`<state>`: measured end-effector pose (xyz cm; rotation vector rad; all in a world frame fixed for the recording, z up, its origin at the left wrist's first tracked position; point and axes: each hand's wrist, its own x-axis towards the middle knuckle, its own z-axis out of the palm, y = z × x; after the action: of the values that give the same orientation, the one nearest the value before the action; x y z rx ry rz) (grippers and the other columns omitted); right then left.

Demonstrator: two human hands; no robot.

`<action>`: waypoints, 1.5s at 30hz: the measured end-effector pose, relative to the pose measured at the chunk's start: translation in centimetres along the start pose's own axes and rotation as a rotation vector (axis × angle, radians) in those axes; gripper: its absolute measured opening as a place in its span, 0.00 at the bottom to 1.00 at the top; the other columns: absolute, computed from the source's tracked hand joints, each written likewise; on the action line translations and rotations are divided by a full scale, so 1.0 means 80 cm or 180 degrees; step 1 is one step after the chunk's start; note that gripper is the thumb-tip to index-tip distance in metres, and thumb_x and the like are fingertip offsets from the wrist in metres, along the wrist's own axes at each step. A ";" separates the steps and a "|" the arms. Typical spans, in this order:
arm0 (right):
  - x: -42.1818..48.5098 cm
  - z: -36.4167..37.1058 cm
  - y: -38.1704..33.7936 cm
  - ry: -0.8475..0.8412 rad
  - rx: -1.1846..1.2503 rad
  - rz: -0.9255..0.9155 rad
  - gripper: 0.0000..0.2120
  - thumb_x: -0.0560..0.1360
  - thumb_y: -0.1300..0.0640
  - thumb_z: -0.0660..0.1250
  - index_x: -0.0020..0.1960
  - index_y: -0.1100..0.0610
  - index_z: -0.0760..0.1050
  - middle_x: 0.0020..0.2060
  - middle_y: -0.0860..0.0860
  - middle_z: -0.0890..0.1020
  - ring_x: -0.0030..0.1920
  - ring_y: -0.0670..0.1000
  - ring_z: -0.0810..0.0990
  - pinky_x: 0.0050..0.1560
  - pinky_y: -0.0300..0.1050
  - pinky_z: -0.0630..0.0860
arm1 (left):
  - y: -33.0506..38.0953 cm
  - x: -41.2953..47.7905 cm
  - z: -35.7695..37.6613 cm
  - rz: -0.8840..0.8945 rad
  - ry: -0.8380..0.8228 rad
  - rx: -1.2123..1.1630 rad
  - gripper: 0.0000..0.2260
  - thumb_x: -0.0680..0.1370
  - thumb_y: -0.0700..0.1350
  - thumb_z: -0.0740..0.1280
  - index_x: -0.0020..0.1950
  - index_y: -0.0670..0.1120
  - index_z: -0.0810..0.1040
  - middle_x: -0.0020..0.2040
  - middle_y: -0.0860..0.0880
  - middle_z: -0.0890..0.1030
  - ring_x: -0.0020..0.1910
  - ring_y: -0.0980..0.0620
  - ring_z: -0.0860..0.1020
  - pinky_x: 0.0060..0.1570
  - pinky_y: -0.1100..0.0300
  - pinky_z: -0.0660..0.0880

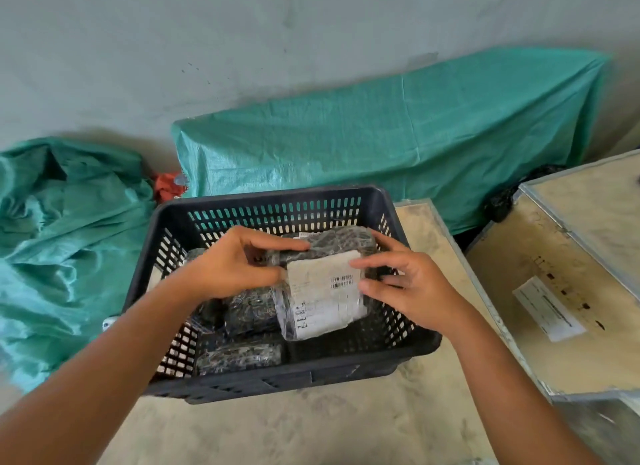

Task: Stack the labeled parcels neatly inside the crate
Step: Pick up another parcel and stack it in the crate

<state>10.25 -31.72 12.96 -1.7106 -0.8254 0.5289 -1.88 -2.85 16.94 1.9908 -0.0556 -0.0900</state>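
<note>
Directly between both hands, the labeled parcel [323, 288] sits over the crate [277, 201]; left hand [230, 265] and right hand [414, 286] pinch its opposite edges.

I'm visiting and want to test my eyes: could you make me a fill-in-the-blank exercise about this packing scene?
1. Both hands hold a plastic-wrapped parcel with a white ____ on top.
2. The parcel is held over a dark slotted plastic ____.
3. The woven sheet draped against the wall is ____ in colour.
4. The left hand and right hand grip the parcel from ____ sides.

Missing words: label; crate; green; opposite
</note>
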 end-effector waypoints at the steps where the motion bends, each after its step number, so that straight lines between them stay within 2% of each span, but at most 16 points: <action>1: 0.002 0.002 -0.005 -0.0026 0.0027 -0.0089 0.17 0.69 0.40 0.76 0.58 0.37 0.84 0.74 0.34 0.70 0.72 0.35 0.70 0.63 0.38 0.76 | 0.010 0.000 -0.010 0.0038 0.0086 -0.0068 0.23 0.74 0.29 0.72 0.65 0.47 0.83 0.37 0.63 0.84 0.29 0.66 0.76 0.33 0.73 0.72; 3: 0.008 0.007 -0.014 -0.0044 -0.0057 -0.0323 0.20 0.70 0.42 0.78 0.62 0.38 0.83 0.72 0.36 0.72 0.73 0.40 0.71 0.68 0.41 0.73 | 0.029 0.000 -0.026 0.0134 0.0280 -0.0270 0.22 0.73 0.30 0.73 0.63 0.49 0.84 0.39 0.62 0.85 0.37 0.66 0.81 0.42 0.73 0.76; 7: 0.025 0.010 -0.029 0.0174 -0.0086 -0.0589 0.23 0.72 0.44 0.78 0.66 0.38 0.81 0.68 0.37 0.77 0.70 0.42 0.75 0.71 0.38 0.69 | 0.039 0.002 -0.041 0.0156 0.0654 -0.0945 0.18 0.70 0.43 0.77 0.58 0.55 0.86 0.56 0.45 0.86 0.53 0.46 0.84 0.55 0.46 0.81; 10: 0.034 0.008 -0.029 0.0194 0.0064 -0.0559 0.25 0.72 0.42 0.77 0.67 0.38 0.79 0.67 0.38 0.79 0.71 0.46 0.75 0.73 0.54 0.69 | 0.036 0.005 -0.032 0.0207 0.0938 -0.1001 0.16 0.76 0.42 0.75 0.62 0.53 0.85 0.59 0.46 0.85 0.57 0.47 0.84 0.56 0.43 0.80; 13: 0.039 0.006 -0.020 0.0275 0.0291 -0.0415 0.26 0.71 0.44 0.78 0.68 0.39 0.79 0.67 0.39 0.79 0.70 0.44 0.75 0.72 0.53 0.72 | 0.025 0.003 -0.017 0.0300 0.0958 -0.0369 0.27 0.73 0.51 0.77 0.71 0.60 0.76 0.74 0.53 0.73 0.74 0.55 0.70 0.68 0.49 0.73; 16: 0.046 0.006 -0.006 0.0411 0.0583 -0.0277 0.26 0.71 0.50 0.78 0.68 0.42 0.80 0.67 0.43 0.79 0.69 0.45 0.77 0.69 0.50 0.75 | 0.011 -0.001 0.008 -0.0014 0.0567 0.0197 0.41 0.68 0.62 0.77 0.77 0.69 0.61 0.81 0.60 0.54 0.80 0.59 0.52 0.66 0.50 0.75; 18: 0.053 0.007 0.003 0.0447 0.0830 -0.0134 0.26 0.70 0.53 0.78 0.68 0.43 0.80 0.68 0.46 0.80 0.69 0.47 0.77 0.68 0.54 0.76 | 0.000 0.002 0.023 -0.0190 0.0352 0.0251 0.45 0.68 0.64 0.76 0.77 0.73 0.52 0.82 0.60 0.52 0.81 0.55 0.51 0.69 0.45 0.71; 20: 0.062 0.007 0.011 0.0429 0.0951 0.0048 0.27 0.69 0.54 0.79 0.67 0.42 0.81 0.68 0.45 0.80 0.69 0.46 0.78 0.67 0.55 0.77 | -0.013 0.010 0.029 -0.0272 0.0287 0.0215 0.46 0.69 0.62 0.76 0.77 0.75 0.48 0.81 0.59 0.57 0.79 0.54 0.59 0.73 0.45 0.66; 25: 0.096 0.007 0.040 0.0276 0.0580 0.0617 0.26 0.71 0.53 0.80 0.64 0.33 0.80 0.62 0.32 0.80 0.67 0.37 0.76 0.70 0.47 0.74 | -0.054 0.039 0.027 -0.0806 0.0161 0.0095 0.48 0.72 0.52 0.78 0.77 0.73 0.47 0.69 0.74 0.63 0.63 0.76 0.70 0.62 0.74 0.68; 27: 0.107 0.018 0.055 0.0280 0.0543 0.0824 0.26 0.73 0.56 0.79 0.64 0.33 0.80 0.62 0.31 0.77 0.69 0.41 0.74 0.69 0.44 0.74 | -0.075 0.045 0.031 -0.0993 0.0133 0.0060 0.49 0.73 0.49 0.78 0.80 0.68 0.47 0.70 0.70 0.62 0.66 0.67 0.70 0.63 0.70 0.66; 29: 0.115 0.033 0.069 0.0258 0.0571 0.0996 0.25 0.74 0.59 0.78 0.65 0.37 0.80 0.67 0.39 0.76 0.70 0.46 0.73 0.62 0.38 0.77 | -0.096 0.049 0.037 -0.1153 0.0132 -0.0023 0.49 0.73 0.47 0.78 0.81 0.65 0.48 0.75 0.63 0.62 0.71 0.58 0.67 0.65 0.65 0.67; 31: 0.125 0.042 0.082 0.0227 0.0489 0.1142 0.26 0.75 0.62 0.77 0.67 0.41 0.79 0.72 0.45 0.74 0.68 0.47 0.73 0.55 0.33 0.79 | -0.115 0.055 0.040 -0.1287 0.0137 -0.0089 0.49 0.73 0.46 0.79 0.82 0.62 0.48 0.79 0.58 0.60 0.72 0.55 0.65 0.67 0.60 0.68; 34: 0.141 0.052 0.098 0.0218 0.0311 0.1293 0.27 0.77 0.62 0.74 0.72 0.44 0.76 0.76 0.49 0.70 0.71 0.50 0.72 0.60 0.42 0.80 | -0.134 0.067 0.040 -0.1421 0.0161 -0.0054 0.49 0.73 0.47 0.78 0.82 0.60 0.48 0.80 0.54 0.60 0.72 0.53 0.65 0.70 0.55 0.66; 38: 0.156 0.063 0.118 0.0360 0.0167 0.1447 0.28 0.79 0.63 0.71 0.75 0.45 0.73 0.77 0.50 0.68 0.58 0.44 0.77 0.41 0.29 0.79 | -0.149 0.086 0.041 -0.1532 0.0142 -0.0003 0.46 0.76 0.44 0.75 0.83 0.55 0.47 0.79 0.52 0.61 0.69 0.52 0.69 0.67 0.57 0.70; 41: 0.161 0.070 0.130 0.0341 0.0154 0.1614 0.30 0.79 0.65 0.70 0.77 0.46 0.70 0.77 0.52 0.68 0.47 0.42 0.81 0.43 0.41 0.85 | -0.161 0.097 0.046 -0.1644 0.0073 0.0070 0.45 0.77 0.41 0.74 0.83 0.51 0.45 0.79 0.50 0.62 0.68 0.51 0.71 0.62 0.60 0.73; 45: 0.161 0.073 0.145 0.0249 0.0110 0.1635 0.31 0.81 0.64 0.68 0.78 0.42 0.66 0.77 0.50 0.69 0.42 0.43 0.81 0.52 0.55 0.84 | -0.173 0.102 0.053 -0.1709 0.0040 0.0056 0.47 0.77 0.41 0.74 0.83 0.54 0.43 0.80 0.51 0.62 0.67 0.51 0.72 0.56 0.64 0.74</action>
<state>17.55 -19.99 1.00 -1.9004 -0.3102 0.8074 5.88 -1.70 2.24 1.9767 0.4893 -0.4224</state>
